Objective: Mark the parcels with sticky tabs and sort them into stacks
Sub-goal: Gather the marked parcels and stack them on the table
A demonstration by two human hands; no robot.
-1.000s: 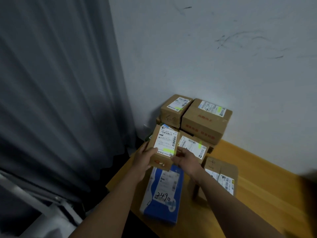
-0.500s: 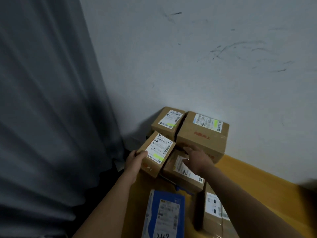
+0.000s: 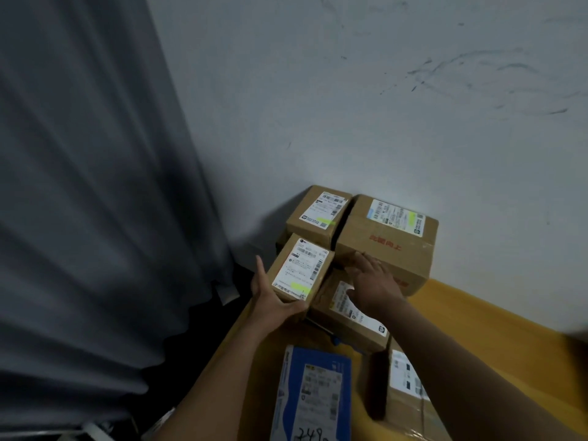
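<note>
A small cardboard parcel [image 3: 300,268] with a white label and a yellow-green tab sits at the front left of a stack by the wall. My left hand [image 3: 270,297] cups its left and near sides, thumb raised. My right hand [image 3: 370,281] lies with straight fingers on a lower parcel [image 3: 350,316], fingertips at the foot of a large parcel [image 3: 386,240]. That large parcel and a small parcel [image 3: 318,213] in the corner both carry green tabs. A blue parcel [image 3: 315,393] and a brown parcel [image 3: 404,396] lie nearer me.
The parcels rest on a yellow wooden table [image 3: 496,338] pushed into the corner. A white wall [image 3: 381,106] stands behind the stack. A grey curtain [image 3: 89,186] hangs along the left, beyond the table's left edge.
The small tabbed parcel moved away from me onto the stack beside the corner parcels. My right hand let go of it and came down on the lower parcel.
</note>
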